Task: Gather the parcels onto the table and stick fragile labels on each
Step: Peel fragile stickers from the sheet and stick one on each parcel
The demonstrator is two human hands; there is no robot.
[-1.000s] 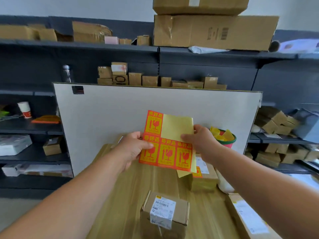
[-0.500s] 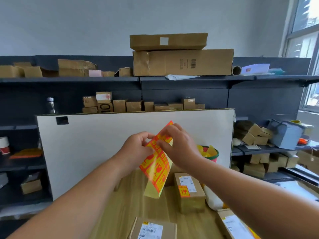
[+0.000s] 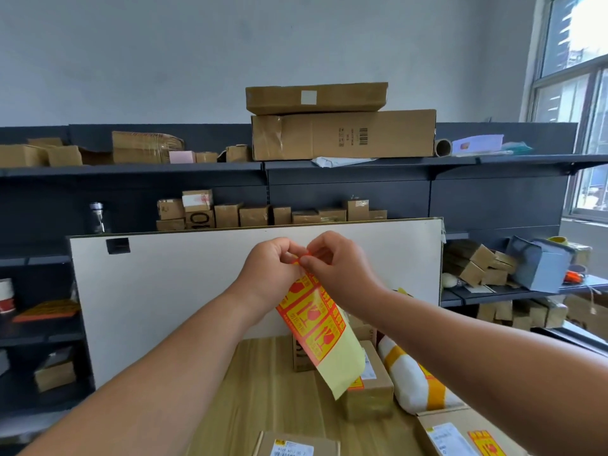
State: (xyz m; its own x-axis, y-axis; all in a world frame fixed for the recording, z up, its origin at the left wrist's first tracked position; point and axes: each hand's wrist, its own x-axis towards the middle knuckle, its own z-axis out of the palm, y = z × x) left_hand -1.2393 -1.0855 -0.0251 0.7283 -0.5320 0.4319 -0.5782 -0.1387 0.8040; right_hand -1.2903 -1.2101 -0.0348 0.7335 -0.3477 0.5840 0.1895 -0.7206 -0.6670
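Orange-and-yellow label sheet point(image 3: 312, 320) hangs in the air above the wooden bench point(image 3: 263, 390), held up in front of a white board point(image 3: 164, 291) that stands against the dark shelving point(image 3: 131, 169). The left grip point(image 3: 271, 271) pinches the sheet's top edge with its fingers curled over it. The right grip point(image 3: 337, 268) meets it there, thumb and forefinger nipping the same top corner, and the two touch. From that pinch the sheet droops down and to the right, tilted, with its red fragile marks in rows and bare pale-yellow backing at the lower end.

The parcels lie on the bench below. A brown carton point(image 3: 371, 390) sits just under the sheet's tip with an orange label on it, and a white-and-orange padded bag point(image 3: 411, 380) lies just beside it. A flat box point(image 3: 460, 436) at the near right bears a fragile label. Another box point(image 3: 296, 447) at the near edge shows a white shipping slip. A small carton point(image 3: 298, 360) stands behind the sheet, partly hidden.
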